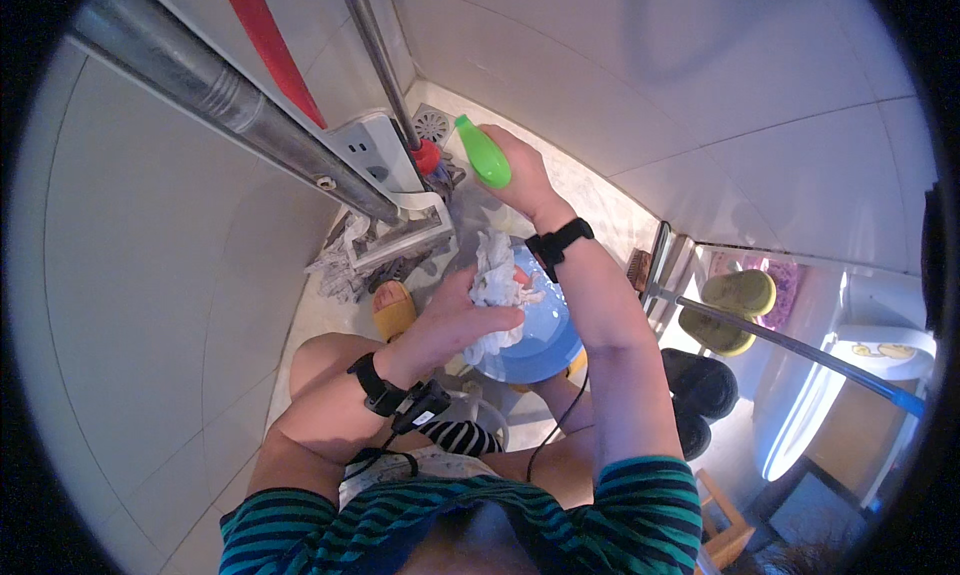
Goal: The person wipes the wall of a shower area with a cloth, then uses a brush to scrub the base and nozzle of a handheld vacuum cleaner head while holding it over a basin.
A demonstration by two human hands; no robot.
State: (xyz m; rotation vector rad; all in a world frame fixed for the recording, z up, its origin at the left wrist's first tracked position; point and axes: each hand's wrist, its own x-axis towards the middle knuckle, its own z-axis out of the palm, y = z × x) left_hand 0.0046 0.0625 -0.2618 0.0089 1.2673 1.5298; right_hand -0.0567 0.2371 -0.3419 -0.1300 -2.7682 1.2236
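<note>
A wet, crumpled white cloth (pixel 492 275) is gripped in my left hand (pixel 445 317), with its folds hanging over the left side of a blue basin (pixel 530 363). Water shows in the basin, which stands on the floor between my legs. Beyond the basin my right hand (pixel 528 183) is closed round a bright green, teardrop-shaped plastic object (pixel 485 157). Its narrow end points away from me, and its underside is hidden, so its kind is unclear. My right fingers are mostly out of sight behind it.
A mop (pixel 345 260) and metal poles (pixel 215 90) lean along the left wall, beside a floor drain (pixel 431 125). On the right are olive slippers (pixel 735 300), black shoes (pixel 700 385) and a slanting pole (pixel 770 335). A yellow slipper (pixel 394 313) is on my foot.
</note>
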